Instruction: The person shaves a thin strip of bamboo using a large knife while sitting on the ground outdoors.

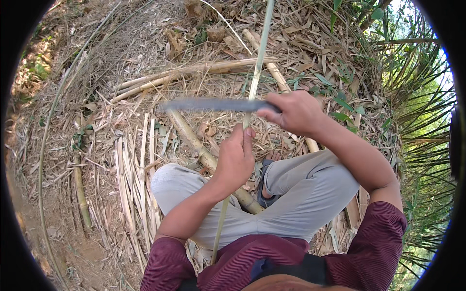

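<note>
Mid-frame, the left hand (237, 157) is closed around a bamboo strip (257, 70), whose long axis runs from top centre to lower centre, top leaning right. The right hand (298, 114) grips a knife (208, 104) (somewhat blurred) pointing left across the strip.

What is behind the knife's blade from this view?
A pale strip shows above and below the blade; dry leaf litter lies beyond. The strip's stretch directly behind the blade is covered, so contact cannot be seen.

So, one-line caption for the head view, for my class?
Outdoors, the left hand grips a pale strip while the right hand holds a long knife across it.
</note>
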`<action>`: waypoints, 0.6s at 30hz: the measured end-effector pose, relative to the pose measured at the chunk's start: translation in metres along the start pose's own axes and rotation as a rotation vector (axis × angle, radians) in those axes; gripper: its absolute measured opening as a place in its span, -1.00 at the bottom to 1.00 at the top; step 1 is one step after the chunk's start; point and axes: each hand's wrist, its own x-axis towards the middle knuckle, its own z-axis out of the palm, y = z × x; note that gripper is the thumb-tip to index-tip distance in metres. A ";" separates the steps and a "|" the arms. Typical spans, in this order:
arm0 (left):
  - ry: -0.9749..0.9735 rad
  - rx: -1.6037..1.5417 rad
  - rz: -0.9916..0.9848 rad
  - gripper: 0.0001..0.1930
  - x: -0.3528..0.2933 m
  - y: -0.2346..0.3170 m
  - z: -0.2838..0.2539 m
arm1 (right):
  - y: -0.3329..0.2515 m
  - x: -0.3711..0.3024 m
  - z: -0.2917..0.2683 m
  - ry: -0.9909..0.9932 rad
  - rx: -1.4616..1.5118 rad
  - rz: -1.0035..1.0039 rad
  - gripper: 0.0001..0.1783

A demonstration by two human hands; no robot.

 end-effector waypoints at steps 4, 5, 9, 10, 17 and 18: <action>0.117 0.082 0.125 -0.81 0.013 -0.004 0.002 | 0.003 0.012 -0.006 -0.050 -0.061 -0.025 -0.42; 0.110 0.092 0.107 -0.81 0.015 -0.007 0.002 | 0.005 0.013 -0.001 -0.026 -0.113 -0.058 -0.42; 0.105 0.092 0.088 -0.79 0.014 -0.008 -0.001 | 0.032 0.021 0.002 0.058 -0.175 -0.048 -0.43; 0.104 0.082 0.090 -0.79 0.011 -0.006 -0.003 | 0.047 0.022 -0.007 0.057 -0.183 0.044 -0.44; 0.094 0.017 0.029 -0.78 0.007 -0.010 0.001 | 0.017 0.011 -0.002 -0.011 -0.160 -0.087 -0.40; 0.087 0.026 0.040 -0.78 0.006 -0.007 -0.004 | 0.014 0.013 -0.004 0.004 -0.141 -0.143 -0.43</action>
